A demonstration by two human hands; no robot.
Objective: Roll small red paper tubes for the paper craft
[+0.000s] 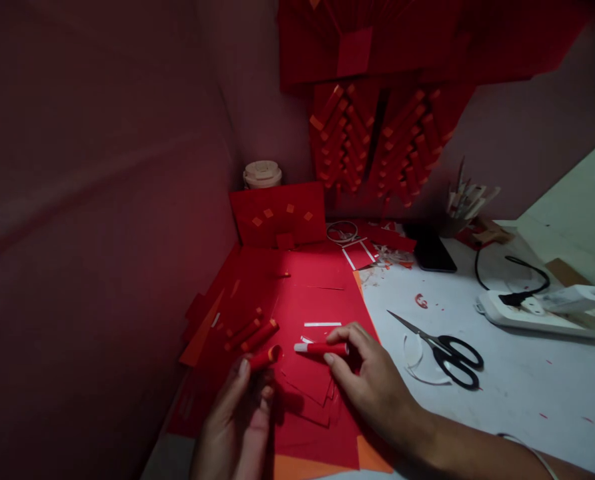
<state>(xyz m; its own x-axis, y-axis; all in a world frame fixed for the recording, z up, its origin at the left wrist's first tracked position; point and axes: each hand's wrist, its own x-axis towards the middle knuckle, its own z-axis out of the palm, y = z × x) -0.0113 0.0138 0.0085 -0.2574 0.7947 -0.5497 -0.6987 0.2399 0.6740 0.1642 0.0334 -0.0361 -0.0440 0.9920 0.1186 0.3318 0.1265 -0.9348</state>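
Left hand [240, 417] fingers pinch red paper roll [263, 359]; right hand [372, 380] fingers grip second roll [322, 348] (white-tipped) above red sheet [317, 293].

The left hand [242, 413] comes up from the near edge, palm turned inward, thumb and fingers closed in a pinch that points up and to the right. The right hand [372, 380] reaches in from the near right on a bare forearm, back upward, thumb and curled fingers pinched and pointing left, just beside the left hand's fingertips.
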